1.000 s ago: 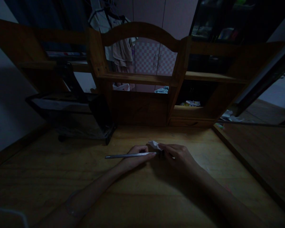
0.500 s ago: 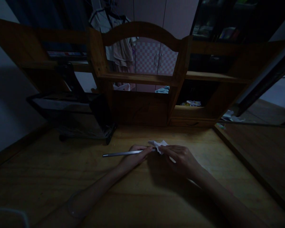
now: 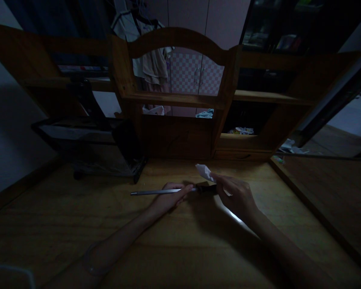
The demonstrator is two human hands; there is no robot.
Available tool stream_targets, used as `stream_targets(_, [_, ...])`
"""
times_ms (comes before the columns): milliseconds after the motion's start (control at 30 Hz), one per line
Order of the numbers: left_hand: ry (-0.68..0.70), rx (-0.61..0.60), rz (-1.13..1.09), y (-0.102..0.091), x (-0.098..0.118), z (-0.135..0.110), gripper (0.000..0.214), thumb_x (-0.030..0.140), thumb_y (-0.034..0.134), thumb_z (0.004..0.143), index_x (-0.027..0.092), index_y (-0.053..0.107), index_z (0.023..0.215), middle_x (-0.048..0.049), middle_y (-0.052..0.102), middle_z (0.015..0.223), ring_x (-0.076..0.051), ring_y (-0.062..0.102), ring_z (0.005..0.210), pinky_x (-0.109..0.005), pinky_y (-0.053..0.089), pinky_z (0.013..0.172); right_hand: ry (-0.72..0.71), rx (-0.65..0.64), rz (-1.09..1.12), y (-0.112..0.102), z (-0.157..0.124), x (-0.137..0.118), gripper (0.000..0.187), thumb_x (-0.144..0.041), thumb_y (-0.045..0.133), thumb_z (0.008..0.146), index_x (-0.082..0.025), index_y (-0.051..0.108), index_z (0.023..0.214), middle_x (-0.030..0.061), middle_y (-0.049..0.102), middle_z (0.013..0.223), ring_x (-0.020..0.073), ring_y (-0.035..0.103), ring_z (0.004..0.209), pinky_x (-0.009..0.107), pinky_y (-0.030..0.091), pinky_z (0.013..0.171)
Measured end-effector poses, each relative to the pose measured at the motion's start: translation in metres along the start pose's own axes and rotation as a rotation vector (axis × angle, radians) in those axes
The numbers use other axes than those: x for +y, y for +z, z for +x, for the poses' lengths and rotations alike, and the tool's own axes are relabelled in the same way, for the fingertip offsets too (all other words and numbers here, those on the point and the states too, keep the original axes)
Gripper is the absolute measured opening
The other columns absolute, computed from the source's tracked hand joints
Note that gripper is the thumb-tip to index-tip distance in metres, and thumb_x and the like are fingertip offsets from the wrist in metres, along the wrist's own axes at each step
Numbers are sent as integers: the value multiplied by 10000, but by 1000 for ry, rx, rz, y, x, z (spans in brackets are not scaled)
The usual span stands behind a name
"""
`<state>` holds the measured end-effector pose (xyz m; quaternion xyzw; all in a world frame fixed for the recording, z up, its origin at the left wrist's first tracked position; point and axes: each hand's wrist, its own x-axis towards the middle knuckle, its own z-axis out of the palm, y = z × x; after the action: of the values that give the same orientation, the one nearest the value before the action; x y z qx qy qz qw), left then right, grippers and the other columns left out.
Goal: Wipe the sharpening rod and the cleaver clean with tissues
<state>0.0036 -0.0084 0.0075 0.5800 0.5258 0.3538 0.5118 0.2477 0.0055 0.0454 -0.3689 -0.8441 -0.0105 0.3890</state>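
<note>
A slim silver metal rod with a dark handle (image 3: 152,192) lies nearly level above the tabletop, its bare tip pointing left. My left hand (image 3: 172,195) is closed around the silver part near the dark end. At that dark end is my right hand (image 3: 234,194), closed with a crumpled white tissue (image 3: 203,171) pinched between its fingers. The tissue sticks up to the left, above the handle. My right fingers hide the handle's far end, and whether they touch it I cannot tell. A bright white streak shows below my right hand; its source is unclear.
The wooden tabletop (image 3: 132,245) spreads under both hands. A black-framed rack (image 3: 99,156) stands at the back left. Behind runs a wooden shelf unit (image 3: 177,136) with a small drawer (image 3: 243,155). A raised wooden edge (image 3: 313,212) bounds the right side. The room is dim.
My right hand has moved slightly right with the tissue, which now stands up off the rod. The dark handle has come into view. My left hand keeps its hold.
</note>
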Motion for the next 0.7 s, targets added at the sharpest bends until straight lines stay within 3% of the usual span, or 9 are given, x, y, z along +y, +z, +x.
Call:
stream_targets(333, [-5,-73,-83,5,2,-1,496,617,664,719,185,442,623,62,406,507,-68,345,437,-201,221,424,-22,-350,-21,12,-4,-1,430,-113,493,901,-235,556,1308,75,712,1147,217,700,966,352,547,857])
stream_targets(700, [54,-52,20,3,5,-4,447,574,636,762,172,503,619,47,434,545,-83,379,493,-220,217,462,-50,-373,-29,12,-5,1,407,-136,503,895,-208,567,1290,89,731,1078,208,708,888,333,553,799])
